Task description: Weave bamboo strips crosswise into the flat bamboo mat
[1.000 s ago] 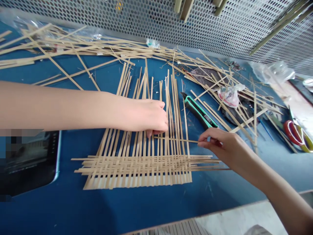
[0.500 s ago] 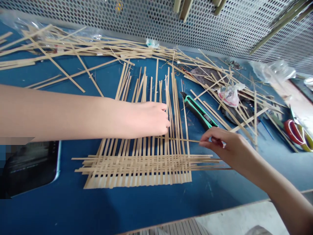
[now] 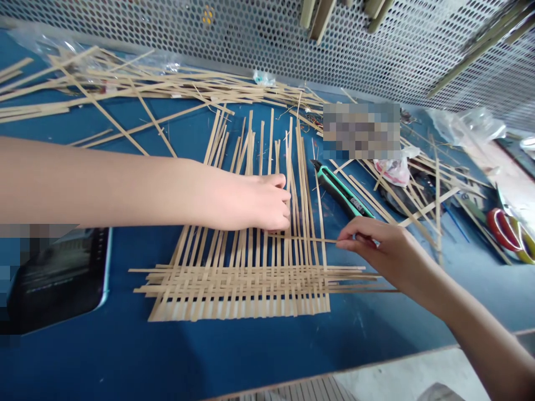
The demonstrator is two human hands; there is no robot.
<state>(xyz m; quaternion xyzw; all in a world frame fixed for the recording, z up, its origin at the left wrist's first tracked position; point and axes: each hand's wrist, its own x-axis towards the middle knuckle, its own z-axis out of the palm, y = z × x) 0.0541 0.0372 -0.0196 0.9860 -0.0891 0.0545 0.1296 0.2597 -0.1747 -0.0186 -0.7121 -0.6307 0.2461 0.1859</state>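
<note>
Watching remotely, I saw the left hand (image 3: 261, 203) loosely curled on the upright strips of a bamboo mat (image 3: 238, 289), woven at its near end and lying mid-table on the blue workbench (image 3: 234, 353). I couldn't tell whether that hand gripped anything. Farther right, a thin bamboo strip (image 3: 303, 238) crossed the uprights below a green utility knife (image 3: 343, 192), pinched by the right hand (image 3: 382, 250).

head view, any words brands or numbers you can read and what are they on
No word, brand or number can be read.
Label on the green utility knife: small printing or bars, too small to read.
Dark tablet screen: faint lines, too dim and blurred to read.
</note>
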